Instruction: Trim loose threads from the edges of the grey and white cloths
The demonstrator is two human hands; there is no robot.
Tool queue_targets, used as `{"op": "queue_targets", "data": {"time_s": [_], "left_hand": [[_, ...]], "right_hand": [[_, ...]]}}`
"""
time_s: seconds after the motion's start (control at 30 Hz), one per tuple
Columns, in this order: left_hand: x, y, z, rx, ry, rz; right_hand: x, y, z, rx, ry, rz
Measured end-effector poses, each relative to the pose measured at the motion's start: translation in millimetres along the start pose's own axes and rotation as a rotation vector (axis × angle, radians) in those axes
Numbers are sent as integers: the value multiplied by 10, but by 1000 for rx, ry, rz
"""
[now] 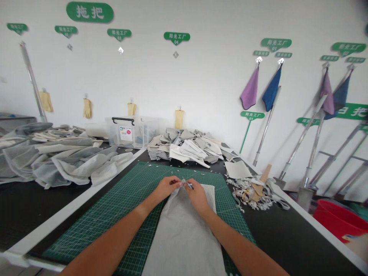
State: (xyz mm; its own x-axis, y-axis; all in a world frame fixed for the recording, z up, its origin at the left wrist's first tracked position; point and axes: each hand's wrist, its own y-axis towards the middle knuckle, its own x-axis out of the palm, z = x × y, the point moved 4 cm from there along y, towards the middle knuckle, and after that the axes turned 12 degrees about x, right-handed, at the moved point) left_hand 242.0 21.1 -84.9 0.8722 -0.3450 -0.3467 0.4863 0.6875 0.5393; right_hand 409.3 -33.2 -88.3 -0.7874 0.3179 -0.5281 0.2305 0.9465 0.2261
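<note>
A long piece of light grey cloth [184, 234] lies over the green cutting mat [109, 214] and runs toward me. My left hand [169, 186] pinches its far left corner between thumb and fingers. Close beside it, my right hand [197, 194] is closed around a small, slim, greyish tool [190, 186], whose exact kind is too small to tell. Both hands meet at the raised corner of the cloth, and the fingers partly hide the spot between them.
Beyond the mat is a heap of grey and white cloth pieces [189, 147]. Scraps [264, 197] with gold-handled scissors [246, 196] lie right. More cloth [66, 161] covers the left table, near a clear plastic box [138, 132]. A red bucket [339, 220] stands far right.
</note>
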Motion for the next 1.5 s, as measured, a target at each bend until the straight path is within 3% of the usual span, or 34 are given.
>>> {"op": "queue_targets", "data": {"time_s": [0.4,0.7,1.2,1.5], "left_hand": [[-49,4,-59,-4,21,51],[-40,-16,76,65,217,38],[-23,-34,140,52,128,-6],[-52,-37,173,82,168,42]], "right_hand": [[44,-8,6,-57,17,-12],[58,8,12,-77,12,-25],[-7,-23,-68,-81,53,-3],[30,-12,-36,-59,45,-18]]}}
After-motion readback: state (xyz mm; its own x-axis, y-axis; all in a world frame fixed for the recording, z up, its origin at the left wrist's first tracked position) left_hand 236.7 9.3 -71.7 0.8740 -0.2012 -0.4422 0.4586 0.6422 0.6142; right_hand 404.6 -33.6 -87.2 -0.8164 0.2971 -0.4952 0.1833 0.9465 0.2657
